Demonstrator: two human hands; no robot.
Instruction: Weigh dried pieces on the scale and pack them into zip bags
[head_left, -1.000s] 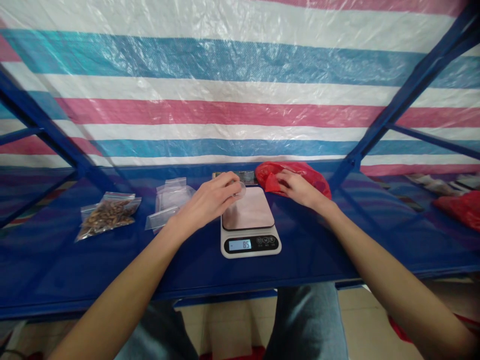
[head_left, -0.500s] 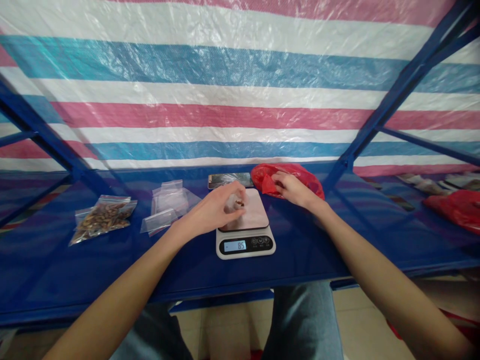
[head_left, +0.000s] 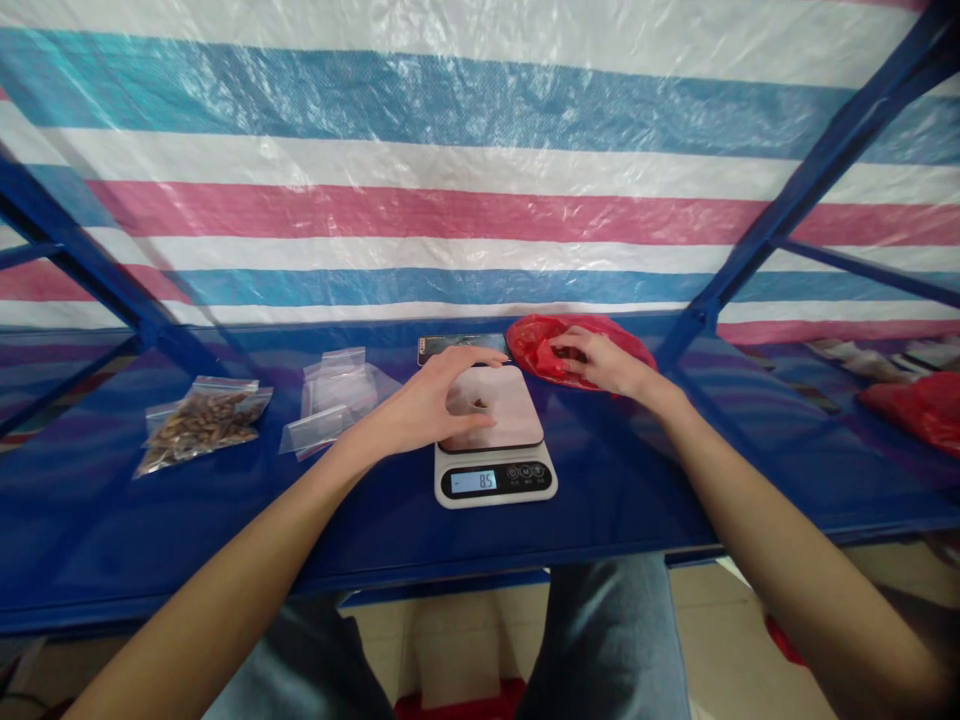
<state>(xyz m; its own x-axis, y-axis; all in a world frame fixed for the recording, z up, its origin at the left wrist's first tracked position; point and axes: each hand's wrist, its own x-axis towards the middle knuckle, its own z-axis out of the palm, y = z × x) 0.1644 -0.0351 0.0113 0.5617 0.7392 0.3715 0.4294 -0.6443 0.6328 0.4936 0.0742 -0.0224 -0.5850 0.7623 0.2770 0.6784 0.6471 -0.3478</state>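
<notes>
Clock directions are taken from the centre of the white scale (head_left: 517, 405). The scale sits on the blue bench (head_left: 615, 490), its display (head_left: 474, 482) facing six o'clock and reading 8.5 after a minus sign. The left hand (head_left: 427, 405) reaches in from eight o'clock, its thumb and fingers spread in a wide curve around a small clear cup (head_left: 478, 402) over the plate; a dark piece shows in the cup. Whether the fingers grip the cup, and whether it rests on the plate, cannot be told. Between one and two o'clock, the right hand (head_left: 596, 360) lies at a red plastic bag (head_left: 534, 345), fingers bent at its crumpled folds; what they pinch, if anything, cannot be told. A phone (head_left: 461, 346) lies near eleven o'clock, just beyond the left hand. Flat clear zip bags (head_left: 337, 388) overlap between nine and ten o'clock. Farther out at nine lies a clear bag of brown pieces (head_left: 202, 425). Another red bag (head_left: 916, 408) lies well apart at three o'clock.
</notes>
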